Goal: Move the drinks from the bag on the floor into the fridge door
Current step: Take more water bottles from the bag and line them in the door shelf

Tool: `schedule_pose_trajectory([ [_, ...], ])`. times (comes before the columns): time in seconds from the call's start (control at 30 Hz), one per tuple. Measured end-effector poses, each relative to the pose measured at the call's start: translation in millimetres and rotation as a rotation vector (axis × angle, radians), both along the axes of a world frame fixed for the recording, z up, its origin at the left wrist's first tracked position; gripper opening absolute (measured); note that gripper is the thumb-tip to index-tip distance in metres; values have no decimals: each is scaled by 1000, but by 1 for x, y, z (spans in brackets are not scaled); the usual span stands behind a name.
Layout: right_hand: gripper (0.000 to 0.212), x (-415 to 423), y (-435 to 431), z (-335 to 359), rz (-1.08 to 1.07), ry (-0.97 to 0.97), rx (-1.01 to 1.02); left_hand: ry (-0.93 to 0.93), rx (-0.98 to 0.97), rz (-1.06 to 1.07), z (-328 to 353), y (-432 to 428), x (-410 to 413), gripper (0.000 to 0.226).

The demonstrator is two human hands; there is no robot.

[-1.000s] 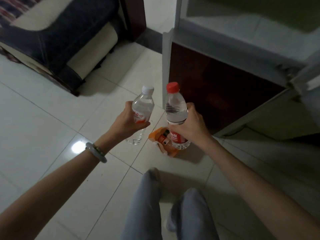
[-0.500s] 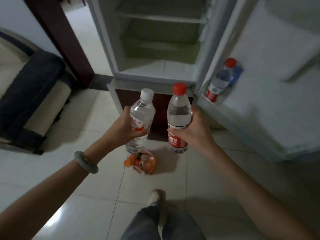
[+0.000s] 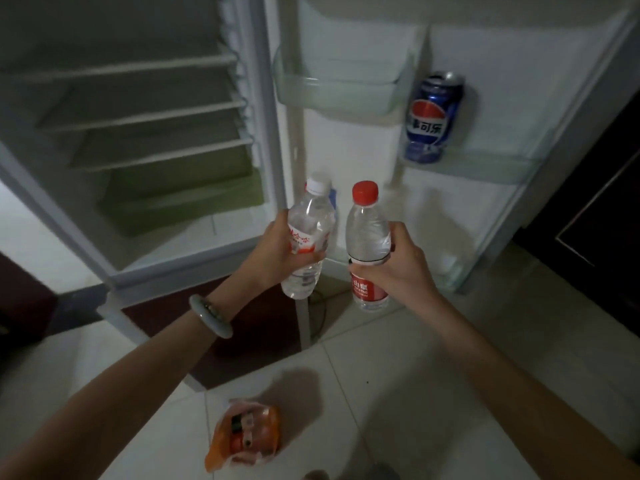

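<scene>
Bottles lifted nearer fridge door [image 3: 502, 109]. Left hand [image 3: 277, 251] fingers clamped on white-capped bottle [image 3: 308, 230]; right hand [image 3: 398, 268] on red-capped bottle [image 3: 367, 233]. Advised: seat each upright behind bottom shelf rail [image 3: 450, 271], toward its right end.

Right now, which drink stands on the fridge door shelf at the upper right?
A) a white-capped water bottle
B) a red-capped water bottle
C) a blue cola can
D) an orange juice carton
C: the blue can stands on the door shelf, while the right hand grips the red-capped bottle and the left hand grips the white-capped bottle.
</scene>
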State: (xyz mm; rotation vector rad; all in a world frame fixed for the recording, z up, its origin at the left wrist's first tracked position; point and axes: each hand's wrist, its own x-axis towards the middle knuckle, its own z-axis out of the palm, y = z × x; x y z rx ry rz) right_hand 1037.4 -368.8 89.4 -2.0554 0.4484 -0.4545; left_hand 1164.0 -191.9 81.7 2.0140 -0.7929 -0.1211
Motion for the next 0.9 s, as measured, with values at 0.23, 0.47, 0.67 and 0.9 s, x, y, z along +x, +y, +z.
schedule_pose_trajectory([
  [0.23, 73, 25, -40, -9, -146, -94, -23, -1, -62, -37, 3, -53, 34, 67],
  [0.47, 69, 75, -74, -32, -146, -88, 8, 22, -45, 134, -10, -102, 66, 54],
  [0.67, 72, 106, -93, -66, -93, -18, 52, 107, -40, 187, -48, -126, 76, 67],
  [0.9, 76, 121, -102, -97, -100, -1, -6, 130, -57, 289, -70, -138, 71, 57],
])
